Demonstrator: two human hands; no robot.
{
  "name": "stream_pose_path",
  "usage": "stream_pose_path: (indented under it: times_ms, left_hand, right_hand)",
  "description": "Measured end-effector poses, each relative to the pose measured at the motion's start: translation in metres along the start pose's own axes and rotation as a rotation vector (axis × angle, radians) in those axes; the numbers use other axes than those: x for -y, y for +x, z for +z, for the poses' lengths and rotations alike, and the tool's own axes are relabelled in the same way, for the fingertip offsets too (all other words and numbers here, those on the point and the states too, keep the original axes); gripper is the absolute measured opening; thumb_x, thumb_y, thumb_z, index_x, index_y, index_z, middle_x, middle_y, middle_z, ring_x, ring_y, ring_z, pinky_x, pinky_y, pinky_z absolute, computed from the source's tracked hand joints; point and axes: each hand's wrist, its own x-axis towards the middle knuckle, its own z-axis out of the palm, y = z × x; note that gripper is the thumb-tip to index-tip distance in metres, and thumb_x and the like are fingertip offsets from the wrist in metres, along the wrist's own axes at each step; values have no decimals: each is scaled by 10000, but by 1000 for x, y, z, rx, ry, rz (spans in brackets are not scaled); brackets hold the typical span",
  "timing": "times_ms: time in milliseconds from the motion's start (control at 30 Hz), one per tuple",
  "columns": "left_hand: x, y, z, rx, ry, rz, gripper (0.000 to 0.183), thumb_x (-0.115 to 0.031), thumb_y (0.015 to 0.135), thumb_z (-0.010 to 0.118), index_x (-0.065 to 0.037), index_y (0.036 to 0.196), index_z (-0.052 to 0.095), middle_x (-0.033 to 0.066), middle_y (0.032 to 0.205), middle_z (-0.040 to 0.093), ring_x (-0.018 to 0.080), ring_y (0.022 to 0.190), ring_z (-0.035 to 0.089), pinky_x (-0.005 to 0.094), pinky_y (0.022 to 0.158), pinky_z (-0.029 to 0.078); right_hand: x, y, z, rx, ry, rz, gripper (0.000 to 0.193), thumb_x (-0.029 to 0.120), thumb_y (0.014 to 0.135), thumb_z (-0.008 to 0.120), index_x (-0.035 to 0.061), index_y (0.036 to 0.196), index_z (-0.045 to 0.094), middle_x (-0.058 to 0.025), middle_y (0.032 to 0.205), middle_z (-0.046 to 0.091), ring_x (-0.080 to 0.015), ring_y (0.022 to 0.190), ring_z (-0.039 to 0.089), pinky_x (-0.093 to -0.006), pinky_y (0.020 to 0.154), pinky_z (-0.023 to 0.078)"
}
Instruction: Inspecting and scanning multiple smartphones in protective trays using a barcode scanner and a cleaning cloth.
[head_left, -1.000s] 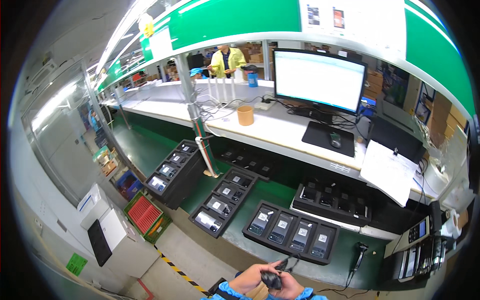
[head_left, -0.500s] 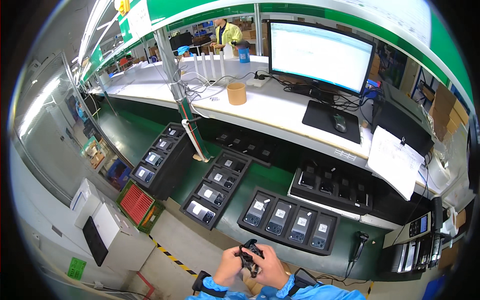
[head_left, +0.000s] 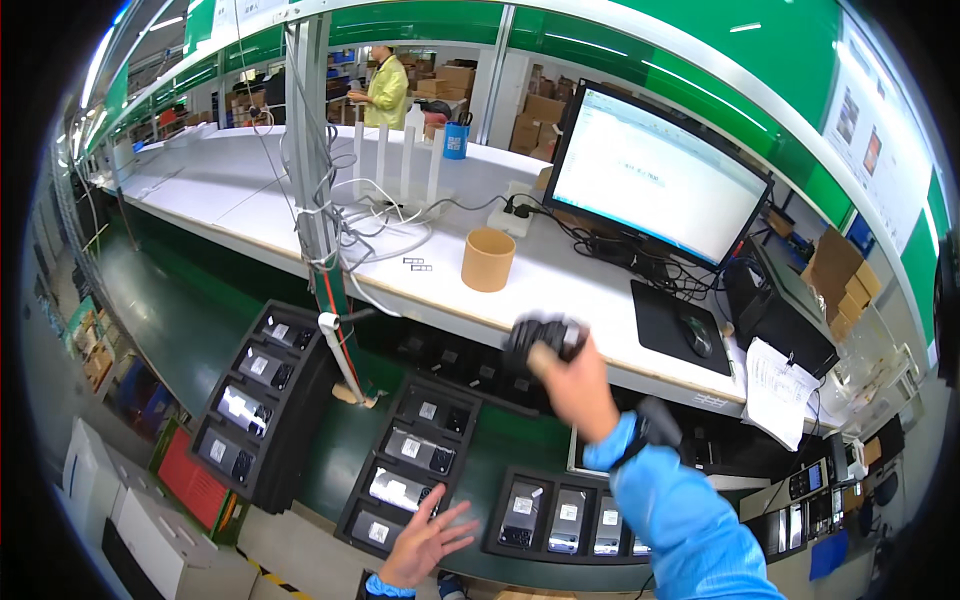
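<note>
1. The right hand point(head_left: 572, 385), sleeved in bright blue, is raised up in front of the white workbench shelf point(head_left: 560, 280) and is clamping a small black rounded device point(head_left: 543, 337); the motion blur is too heavy to say exactly what the device is.

2. The fingers point(head_left: 545, 352) are wrapping the black device from below, so it is sitting at the top of the fist, poking out above the knuckles, not loose and not resting on any surface.

3. The left hand point(head_left: 425, 545) is hanging low near the bottom edge, fingers spread apart and palm empty, just above the black foam trays of dark handheld units point(head_left: 405, 465), touching none of them.

4. Judging progress: the device is already lifted clear of the trays and is travelling at the height of the shelf edge, between the brown cardboard tube point(head_left: 488, 259) and the black mouse mat point(head_left: 675, 325). It is not yet set down anywhere, so the placing looks like the part left.

5. The lit flat monitor point(head_left: 655, 172) is standing behind, well apart from the hand, and a person in a yellow coat point(head_left: 386, 90) is working at the far bench.
</note>
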Motion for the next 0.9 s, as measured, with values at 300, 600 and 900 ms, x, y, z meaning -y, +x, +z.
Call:
stream_pose_path:
  times_ms: [300,600,900]
  left_hand:
    - [67,-32,-52,-233,193,-347,513,-306,1038,548,-106,1491,410,112,1429,547,246,1240,591,389,1004,499]
    - [57,-44,-80,-253,200,-307,437,-244,1043,528,-111,1454,464,116,1357,592,231,1156,630,350,935,528]
    - [51,-42,-107,-361,244,-303,459,-223,1012,565,-114,1449,481,105,1372,580,209,1162,613,347,941,519]
  right_hand:
    - [25,230,48,345,-822,109,443,244,781,744,-86,1071,689,-260,1054,705,-394,997,683,-406,867,534]
    - [8,252,75,567,-1271,47,318,214,712,776,-24,917,722,-216,930,717,-363,865,702,-439,754,547]
    - [57,234,51,413,-919,-202,400,304,762,769,35,1057,748,-161,877,740,-302,813,718,-373,785,563]
